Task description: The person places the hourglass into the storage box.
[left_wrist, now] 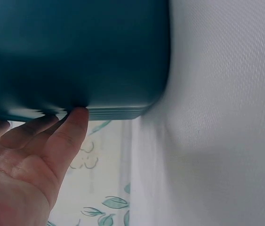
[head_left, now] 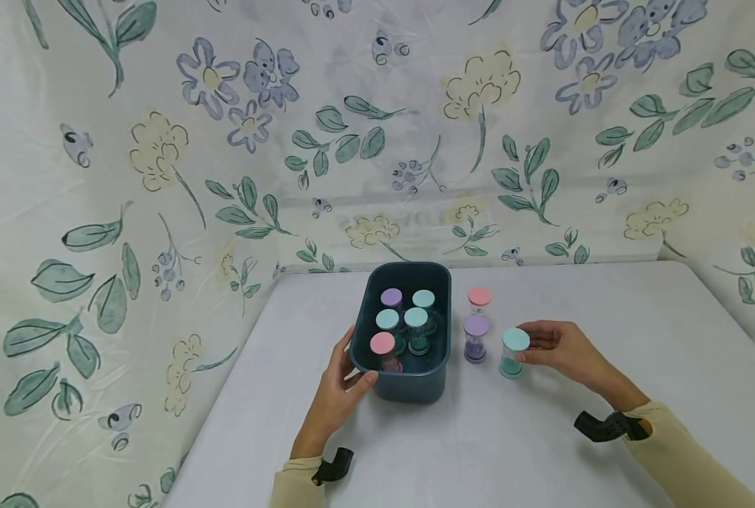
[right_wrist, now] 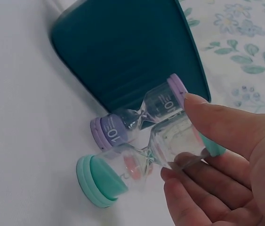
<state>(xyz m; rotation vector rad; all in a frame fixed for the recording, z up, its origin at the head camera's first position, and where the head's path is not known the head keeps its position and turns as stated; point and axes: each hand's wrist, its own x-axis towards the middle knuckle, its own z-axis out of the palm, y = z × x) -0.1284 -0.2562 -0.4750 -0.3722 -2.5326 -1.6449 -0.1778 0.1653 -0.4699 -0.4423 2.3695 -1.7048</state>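
Steadying the dark teal bin (head_left: pixel 409 384) on the white desk (head_left: pixel 479 451), the left hand (head_left: pixel 339 388) rests straight fingers against its near corner, gripping nothing. The right hand (head_left: pixel 564 353) has its grip closed lightly around the glass of a teal-capped sand timer (head_left: pixel 514 353) standing upright just right of the bin, beside a purple timer (head_left: pixel 475 339) and a pink-capped one (head_left: pixel 480 298). Five more timers stand inside the bin.

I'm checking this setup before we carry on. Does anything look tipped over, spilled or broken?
Nothing stands out. The three sand timers on the table stand upright, as do the five in the blue bin. The right hand holds the teal-capped timer upright; the left hand rests on the bin's side. No spill or damage shows.
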